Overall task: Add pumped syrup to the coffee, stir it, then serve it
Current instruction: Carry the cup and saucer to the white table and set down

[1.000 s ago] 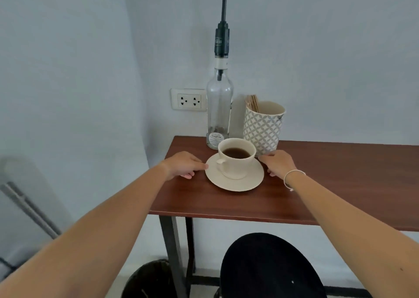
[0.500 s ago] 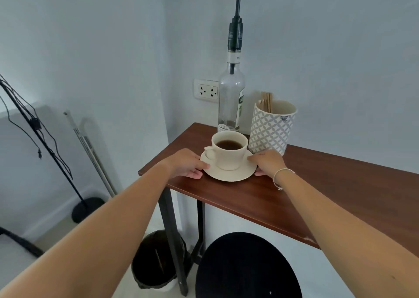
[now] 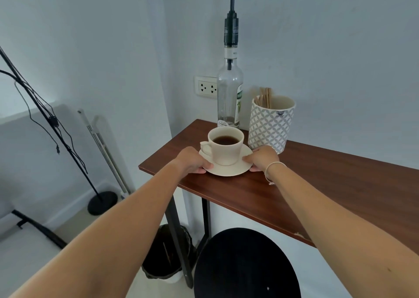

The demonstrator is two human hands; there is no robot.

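Note:
A cream cup (image 3: 226, 149) of dark coffee stands on a cream saucer (image 3: 229, 169) near the left end of the brown table (image 3: 306, 184). My left hand (image 3: 192, 160) grips the saucer's left rim, fingers curled under it. On the opposite side my right hand (image 3: 263, 158) holds the right rim. Whether the saucer touches the table I cannot tell. Behind the cup rises a nearly empty clear syrup bottle (image 3: 229, 98) with a tall black pump (image 3: 231, 29). Its spout is cut off at the top edge.
A patterned white holder (image 3: 269, 127) with wooden stir sticks (image 3: 265, 97) stands right of the bottle. A wall socket (image 3: 206, 87) is behind. Below are a black stool (image 3: 247, 266), a bin (image 3: 166, 254), and a black stand (image 3: 102, 201) with cables at left.
Both hands have closed on the saucer's rims, and cup and saucer have shifted slightly toward me. The camera has swung left, showing more floor and the stand.

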